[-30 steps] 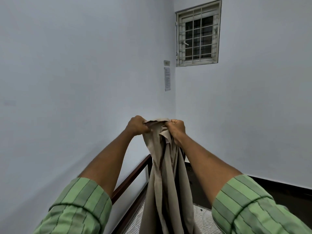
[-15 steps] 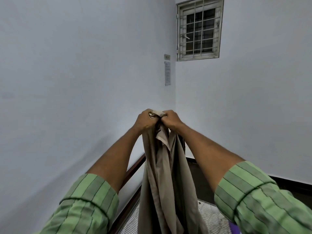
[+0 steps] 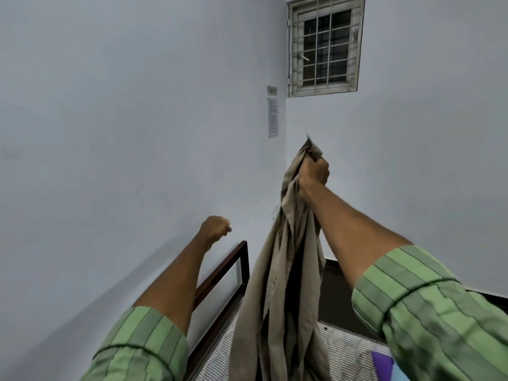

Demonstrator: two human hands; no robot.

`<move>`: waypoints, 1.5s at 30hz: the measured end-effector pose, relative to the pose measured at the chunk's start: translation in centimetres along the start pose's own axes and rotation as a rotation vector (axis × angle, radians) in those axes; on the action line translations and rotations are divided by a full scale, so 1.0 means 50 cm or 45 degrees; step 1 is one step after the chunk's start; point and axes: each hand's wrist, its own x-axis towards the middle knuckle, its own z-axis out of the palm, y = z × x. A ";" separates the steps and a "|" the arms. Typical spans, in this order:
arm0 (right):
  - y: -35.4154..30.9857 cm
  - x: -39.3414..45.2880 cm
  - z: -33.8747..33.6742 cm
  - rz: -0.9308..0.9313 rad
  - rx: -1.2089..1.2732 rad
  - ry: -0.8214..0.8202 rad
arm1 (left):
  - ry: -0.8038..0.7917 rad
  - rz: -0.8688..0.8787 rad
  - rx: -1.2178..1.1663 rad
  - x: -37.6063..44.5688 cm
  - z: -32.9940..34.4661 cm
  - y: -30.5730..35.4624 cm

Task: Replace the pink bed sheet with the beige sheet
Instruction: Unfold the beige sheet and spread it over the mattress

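The beige sheet (image 3: 286, 284) hangs bunched in long folds from my right hand (image 3: 314, 170), which grips its top edge in a fist, raised high at centre right. My left hand (image 3: 215, 228) is lower and to the left, apart from the sheet, its fingers curled into a fist with nothing in it. Under the sheet lies a striped bare mattress (image 3: 346, 345). No pink sheet is in view.
A dark wooden bed frame (image 3: 220, 276) runs along the left wall. A purple and blue cloth (image 3: 384, 364) lies on the mattress at bottom right. A barred window (image 3: 325, 46) and a paper notice (image 3: 272, 116) sit near the room's corner.
My left hand has let go of the sheet and dropped down to the left. My right hand has lifted the sheet's top edge higher and to the right.
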 end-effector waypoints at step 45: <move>0.115 -0.011 -0.009 -0.303 -1.042 -0.693 | 0.228 0.532 -0.288 0.031 0.052 0.154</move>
